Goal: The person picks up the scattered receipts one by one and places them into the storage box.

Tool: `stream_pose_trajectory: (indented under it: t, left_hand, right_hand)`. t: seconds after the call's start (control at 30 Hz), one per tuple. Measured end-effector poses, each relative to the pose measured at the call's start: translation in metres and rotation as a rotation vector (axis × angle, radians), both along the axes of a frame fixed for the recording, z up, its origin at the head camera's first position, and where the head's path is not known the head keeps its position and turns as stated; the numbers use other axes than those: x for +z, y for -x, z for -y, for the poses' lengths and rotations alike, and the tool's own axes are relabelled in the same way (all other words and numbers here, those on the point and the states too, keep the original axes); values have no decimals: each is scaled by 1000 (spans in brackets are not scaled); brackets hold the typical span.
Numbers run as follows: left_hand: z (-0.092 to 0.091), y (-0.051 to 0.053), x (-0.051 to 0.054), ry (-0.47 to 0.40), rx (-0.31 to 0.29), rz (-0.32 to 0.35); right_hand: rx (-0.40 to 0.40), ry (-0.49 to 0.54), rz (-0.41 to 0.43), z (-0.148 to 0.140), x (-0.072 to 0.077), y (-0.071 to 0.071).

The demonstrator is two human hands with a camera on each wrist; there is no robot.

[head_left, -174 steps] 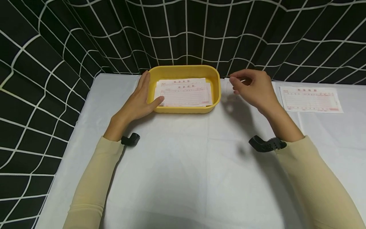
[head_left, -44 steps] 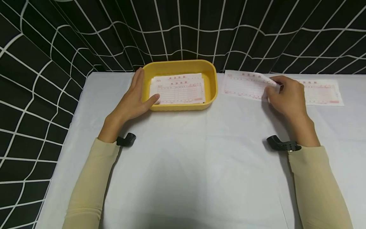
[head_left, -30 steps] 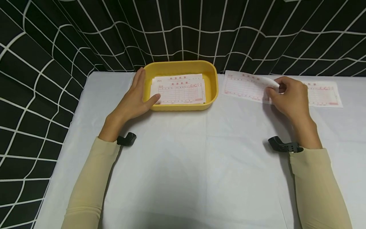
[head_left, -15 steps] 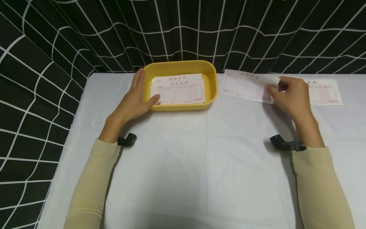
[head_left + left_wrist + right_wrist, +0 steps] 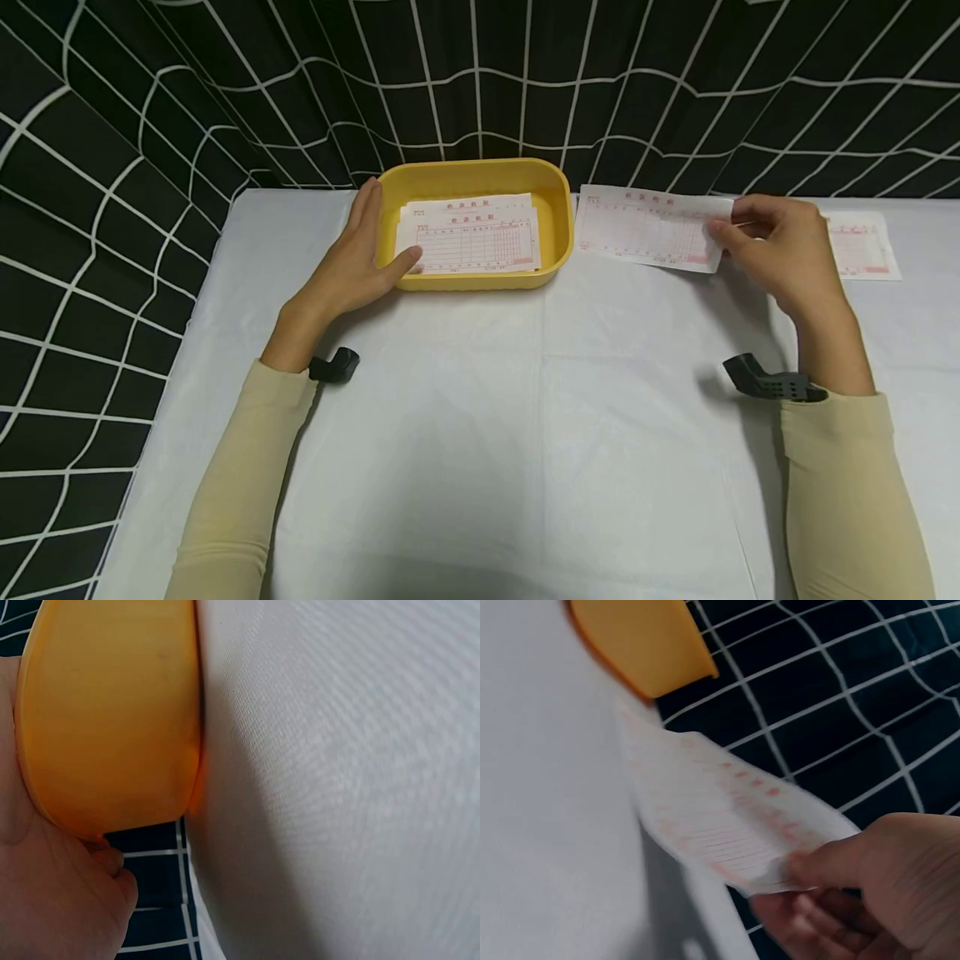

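Note:
My left hand (image 5: 337, 258) holds the left end of a yellow plastic basket (image 5: 480, 283), thumb over the front rim and fingers along the outer side. Inside the basket lies a small stack of white receipt slips (image 5: 480, 246) printed in red. To the basket's right, my right hand (image 5: 787, 250) pinches the right edge of a single receipt slip (image 5: 645, 225) between thumb and fingers. In the right wrist view this slip (image 5: 712, 810) is held at one end and bends slightly, its held end raised above the table. Its far end reaches close to the basket.
Another receipt slip (image 5: 862, 246) lies on the white-covered table (image 5: 540, 433) behind the right hand, partly hidden by it. A black cloth with white grid lines (image 5: 510, 92) hangs along the back and left. Each wrist wears a black camera band (image 5: 772, 383).
The right hand has come from beside the basket to the right, taking hold of a slip's right end. Lately it shifts further right, and the slip's folded-over corner straightens. The left hand stays put.

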State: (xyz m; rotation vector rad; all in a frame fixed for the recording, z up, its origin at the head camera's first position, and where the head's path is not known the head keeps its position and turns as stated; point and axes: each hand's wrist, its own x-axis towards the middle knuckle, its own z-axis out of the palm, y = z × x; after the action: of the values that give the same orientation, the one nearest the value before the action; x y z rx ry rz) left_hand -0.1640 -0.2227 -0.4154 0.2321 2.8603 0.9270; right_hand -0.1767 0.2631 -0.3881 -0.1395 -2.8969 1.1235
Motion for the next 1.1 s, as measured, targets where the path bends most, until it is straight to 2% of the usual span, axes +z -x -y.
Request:
stream_pose_trajectory:
  t: [0.1,0.17,0.33,0.5,0.63,0.8,1.1]
  left_hand:
    - [1,-1,-1,-8,-3,-4]
    - [1,-1,0,-8,-9,-2]
    - [1,-1,0,-9,-7,8]
    - [0,-1,0,-13,-6,9]
    - [2,-1,0,-3,-9,8]
    - [2,0,0,4,-4,-4]
    - [1,0,-1,-4,-9,6]
  right_hand:
    - [26,-32,31,2,5,-1]
    - [19,-21,18,4,8,-3]
    - [-23,113,-64,7,18,-7]
    - [-43,234,-155,7,37,-6]
    - [-58,324,-148,14,52,-4]
    - [-28,428,-95,24,65,-1]
    - [-30,404,-151,42,84,6]
